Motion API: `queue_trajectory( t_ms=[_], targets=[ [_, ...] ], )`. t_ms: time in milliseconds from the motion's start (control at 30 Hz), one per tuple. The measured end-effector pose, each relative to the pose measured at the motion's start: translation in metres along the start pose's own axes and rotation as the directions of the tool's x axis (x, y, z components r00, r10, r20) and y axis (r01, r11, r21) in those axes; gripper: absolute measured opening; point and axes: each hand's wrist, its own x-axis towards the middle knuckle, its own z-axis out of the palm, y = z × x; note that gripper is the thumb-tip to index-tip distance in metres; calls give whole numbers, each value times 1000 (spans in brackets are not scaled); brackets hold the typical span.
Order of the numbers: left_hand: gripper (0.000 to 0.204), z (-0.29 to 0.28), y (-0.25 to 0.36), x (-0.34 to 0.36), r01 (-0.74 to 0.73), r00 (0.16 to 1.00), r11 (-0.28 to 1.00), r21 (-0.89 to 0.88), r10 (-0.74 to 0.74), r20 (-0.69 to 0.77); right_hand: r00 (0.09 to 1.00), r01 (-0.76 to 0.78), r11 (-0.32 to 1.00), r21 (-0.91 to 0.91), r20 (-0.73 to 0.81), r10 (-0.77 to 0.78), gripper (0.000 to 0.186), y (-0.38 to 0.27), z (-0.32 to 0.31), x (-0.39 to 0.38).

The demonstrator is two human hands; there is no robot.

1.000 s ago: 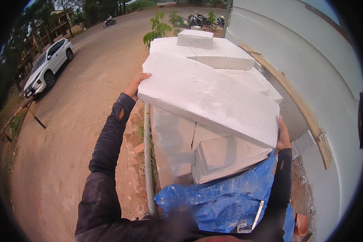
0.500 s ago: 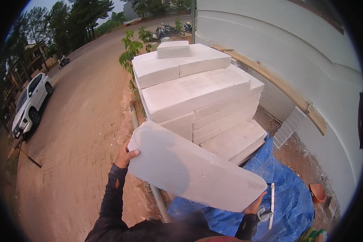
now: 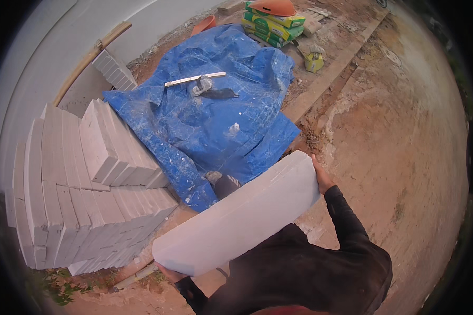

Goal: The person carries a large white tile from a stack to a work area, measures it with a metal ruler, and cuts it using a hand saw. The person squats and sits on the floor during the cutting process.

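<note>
Fingers of the right hand (image 3: 322, 176) press against the upper-right end of a long white block (image 3: 242, 210), wrapped over its short edge. Fingers of the left hand (image 3: 172, 274) take the opposite end, at the lower left; the palm sits under that corner, and we cannot make out the fingertips behind the block. We read both hands as clamped on it, one at each end.

The block lies between the two hands, in the lower middle of the frame, just in front of the dark shirt (image 3: 310, 268). Its long axis slants from lower left to upper right, with one broad face toward us. The left hand is the one nearer the stack of white blocks (image 3: 115, 210) at the left of the frame; the right hand is well apart from it, over toward the bare earth (image 3: 394, 178).

Beyond the block's upper edge we note a crumpled blue tarp (image 3: 236, 126), a pale strip (image 3: 194, 79) lying on it. The block overlaps the tarp in view; we cannot tell whether they touch. Upper middle: piled bags (image 3: 273, 29) under an orange tub (image 3: 270, 6). Upper left: a pale wall (image 3: 26, 68).
</note>
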Motion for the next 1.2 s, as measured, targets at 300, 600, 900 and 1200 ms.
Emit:
queue_trajectory(
  t_ms=[300,600,900,1200],
  targets=[
    [47,106,-108,-65,-137,948,853,504,-34,316,947,11,934,358,-304,105,65,67,-260,-201],
    [41,392,-314,-117,90,711,798,596,-471,523,789,142,780,610,-545,283,57,168,-484,-221],
    [42,652,-490,-221,345,563,737,581,-658,500,661,291,774,562,-703,262,54,-15,-729,-258],
    [46,923,-720,-182,353,366,669,654,-742,561,390,470,744,474,-868,307,48,-8,-879,-152]
  ],
)
